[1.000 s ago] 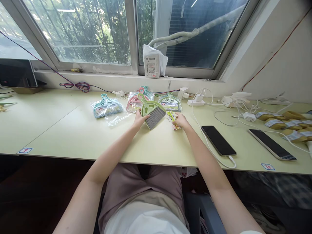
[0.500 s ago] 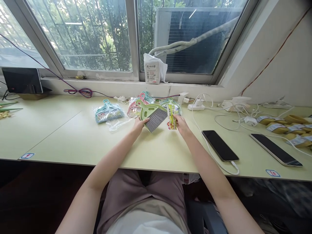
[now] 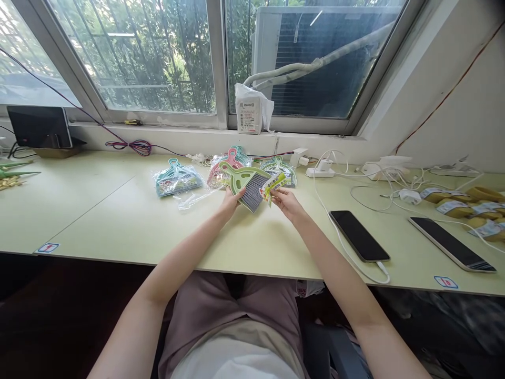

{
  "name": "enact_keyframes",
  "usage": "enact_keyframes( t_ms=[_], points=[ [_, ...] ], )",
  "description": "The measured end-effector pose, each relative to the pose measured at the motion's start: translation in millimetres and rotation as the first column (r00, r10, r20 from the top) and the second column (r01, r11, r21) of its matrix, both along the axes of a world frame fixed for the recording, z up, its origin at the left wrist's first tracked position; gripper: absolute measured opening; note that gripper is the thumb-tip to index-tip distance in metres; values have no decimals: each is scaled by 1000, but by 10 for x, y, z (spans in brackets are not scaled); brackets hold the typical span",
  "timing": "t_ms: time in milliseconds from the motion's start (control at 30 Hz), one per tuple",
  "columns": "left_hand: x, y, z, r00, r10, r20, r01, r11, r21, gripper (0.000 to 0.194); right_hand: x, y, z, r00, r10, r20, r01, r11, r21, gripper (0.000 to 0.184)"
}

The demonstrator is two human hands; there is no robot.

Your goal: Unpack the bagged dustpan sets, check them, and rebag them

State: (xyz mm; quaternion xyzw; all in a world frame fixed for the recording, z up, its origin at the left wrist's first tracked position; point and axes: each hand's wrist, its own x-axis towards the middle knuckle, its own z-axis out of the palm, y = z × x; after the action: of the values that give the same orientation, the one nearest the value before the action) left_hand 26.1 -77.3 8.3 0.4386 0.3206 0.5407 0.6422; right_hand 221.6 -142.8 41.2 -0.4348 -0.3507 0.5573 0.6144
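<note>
My left hand (image 3: 232,201) grips a green dustpan (image 3: 237,179) by its side, with a grey-bristled brush (image 3: 252,196) nested against it. In my right hand (image 3: 286,202) is a yellow-green printed card label (image 3: 275,181), pinched at its lower end and tilted. The card overlaps the right edge of the bristles; whether it touches them I cannot tell. Behind them lie wrapped dustpan sets: a blue one (image 3: 175,178) to the left, a pink one (image 3: 223,169) in the middle, and a green one (image 3: 290,169) to the right. A clear plastic wrapper (image 3: 193,200) rests left of my left hand.
On the right are a black phone (image 3: 359,236) on a white cable, a second phone (image 3: 450,243), white chargers (image 3: 410,196) and yellow bundles (image 3: 453,206). A tablet (image 3: 39,128) stands at far left. A tissue pack (image 3: 249,115) sits on the sill.
The card label in my right hand has swung from upright to a slant and moved left over the brush's bristles. The dustpan and brush stay in my left hand, nearly unmoved.
</note>
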Motion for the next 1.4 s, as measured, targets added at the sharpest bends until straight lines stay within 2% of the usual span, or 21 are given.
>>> enact_keyframes(
  t_ms=[67,167,467,633,833,933,1000,1067,1133,1200,1300,1400],
  points=[
    [4,-5,0,1000,3,-4,-3,1000,5,66,-27,-20,-3,1000,6,16,-6,1000,-17,22],
    [8,-26,7,1000,-10,-12,10,1000,7,70,-9,-24,-18,991,-13,136,18,999,-30,22],
    [44,-79,22,995,-97,-5,97,995,36,77,91,82,-164,909,-65,412,71,997,1,24],
    [75,-121,38,993,-100,-65,102,994,30,72,134,145,-223,795,-82,602,74,997,37,25],
    [89,-62,-34,993,-76,-89,84,993,85,79,127,148,-235,690,-141,710,122,989,78,29],
    [93,-15,-74,996,-45,-78,53,993,103,78,126,111,-196,589,-165,791,194,979,59,27],
    [89,-7,-74,996,-30,-82,38,994,100,77,140,103,-185,516,-136,846,222,975,22,24],
    [81,-17,-55,996,-28,-84,36,995,96,75,162,117,-200,488,-99,867,220,975,-12,25],
    [76,-33,-28,996,-37,-85,45,995,90,74,178,149,-235,543,-93,834,208,978,-26,25],
    [75,-46,-7,995,-38,-88,46,995,91,75,174,184,-269,667,-108,737,204,978,-41,22],
    [78,-57,10,995,-30,-96,40,994,106,78,116,220,-286,860,-98,501,165,982,-92,28],
    [76,-76,37,995,-34,-97,45,993,113,84,25,220,-262,960,-51,274,81,992,-97,24]
  ],
)
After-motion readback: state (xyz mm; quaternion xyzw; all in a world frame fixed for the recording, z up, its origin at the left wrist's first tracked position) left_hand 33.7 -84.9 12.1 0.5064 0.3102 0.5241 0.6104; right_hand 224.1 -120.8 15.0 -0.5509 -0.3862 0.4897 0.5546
